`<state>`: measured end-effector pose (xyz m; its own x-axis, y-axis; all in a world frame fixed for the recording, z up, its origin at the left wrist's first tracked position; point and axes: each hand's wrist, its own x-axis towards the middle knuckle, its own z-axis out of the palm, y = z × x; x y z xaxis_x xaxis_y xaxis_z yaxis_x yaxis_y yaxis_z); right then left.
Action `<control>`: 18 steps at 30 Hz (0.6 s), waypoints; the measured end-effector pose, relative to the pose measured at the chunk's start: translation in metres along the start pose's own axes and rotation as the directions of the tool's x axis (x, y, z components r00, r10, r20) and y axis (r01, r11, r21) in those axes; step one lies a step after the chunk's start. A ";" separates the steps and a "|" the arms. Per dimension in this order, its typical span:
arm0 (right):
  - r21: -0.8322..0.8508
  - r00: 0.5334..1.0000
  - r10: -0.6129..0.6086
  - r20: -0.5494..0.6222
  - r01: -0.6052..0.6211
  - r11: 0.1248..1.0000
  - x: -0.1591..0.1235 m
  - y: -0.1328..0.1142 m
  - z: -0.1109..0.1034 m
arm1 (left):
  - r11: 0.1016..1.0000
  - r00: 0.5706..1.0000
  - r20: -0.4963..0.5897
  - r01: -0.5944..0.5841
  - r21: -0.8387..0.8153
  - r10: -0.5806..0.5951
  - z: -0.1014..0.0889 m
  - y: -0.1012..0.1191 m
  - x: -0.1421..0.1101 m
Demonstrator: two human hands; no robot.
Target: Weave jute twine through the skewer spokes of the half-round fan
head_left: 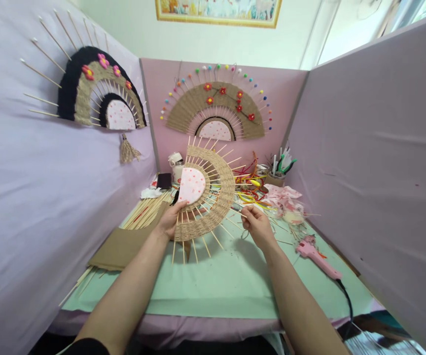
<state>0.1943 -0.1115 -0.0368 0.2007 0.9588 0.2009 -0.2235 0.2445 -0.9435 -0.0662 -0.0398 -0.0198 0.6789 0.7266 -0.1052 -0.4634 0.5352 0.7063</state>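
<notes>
A half-round woven fan [228, 182] stands tilted up over the table in my left hand [170, 220]. Its two bands of tan cord are woven across thin wooden sticks that fan outward, and the half-disc at its centre is white with pink dots [193, 185]. My left hand grips the fan by the lower end of this centre, partly behind it. My right hand [258, 224] is closed in a pinch at the tip of a lower right stick [238, 212]. A thin loop of cord [245, 234] shows just below those fingers; what exactly they hold is too small to tell.
A pink glue gun [318, 257] with a black cable lies at right. Brown cardboard [115, 246] and loose sticks [142, 214] lie at left. Behind are dotted cloth [281, 197], coloured wires and a tool pot [275, 179]. Finished fans [178, 111] hang on the partitions.
</notes>
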 end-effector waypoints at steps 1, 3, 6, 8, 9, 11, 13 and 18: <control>0.008 1.000 0.000 -0.013 0.000 1.000 0.000 -0.001 0.000 | 1.000 1.000 -0.019 -0.012 0.002 0.012 0.002 0.001 -0.001; 0.023 1.000 0.004 -0.030 -0.003 1.000 0.001 -0.002 -0.001 | 1.000 0.998 -0.048 -0.028 -0.003 0.028 0.005 0.002 -0.001; 0.046 0.999 0.015 -0.043 -0.013 0.999 0.001 -0.002 -0.001 | 0.999 0.997 -0.073 -0.040 -0.028 0.038 0.007 0.003 -0.001; 0.060 0.999 0.021 -0.043 -0.018 0.998 0.001 -0.003 -0.001 | 0.998 0.996 -0.078 -0.045 -0.041 0.042 0.007 0.003 0.000; 0.067 0.999 0.022 -0.043 -0.019 0.998 0.001 -0.003 -0.002 | 0.998 0.996 -0.079 -0.047 -0.044 0.043 0.006 0.003 0.000; 0.078 0.999 0.020 -0.044 -0.017 0.997 0.002 -0.003 -0.002 | 0.998 0.997 -0.074 -0.037 -0.052 0.033 0.004 0.004 0.001; 0.070 0.998 0.012 -0.056 -0.008 0.997 0.002 -0.003 -0.003 | 0.998 0.997 -0.077 -0.015 -0.064 0.010 0.003 0.005 0.001; 0.007 0.995 -0.035 -0.092 0.035 0.999 0.003 -0.002 -0.004 | 0.996 0.990 -0.129 -0.056 -0.063 0.047 0.007 0.006 0.002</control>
<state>0.1995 -0.1099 -0.0351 0.2955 0.9324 0.2082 -0.2234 0.2793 -0.9339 -0.0634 -0.0385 -0.0106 0.5769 0.8007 -0.1613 -0.5356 0.5199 0.6654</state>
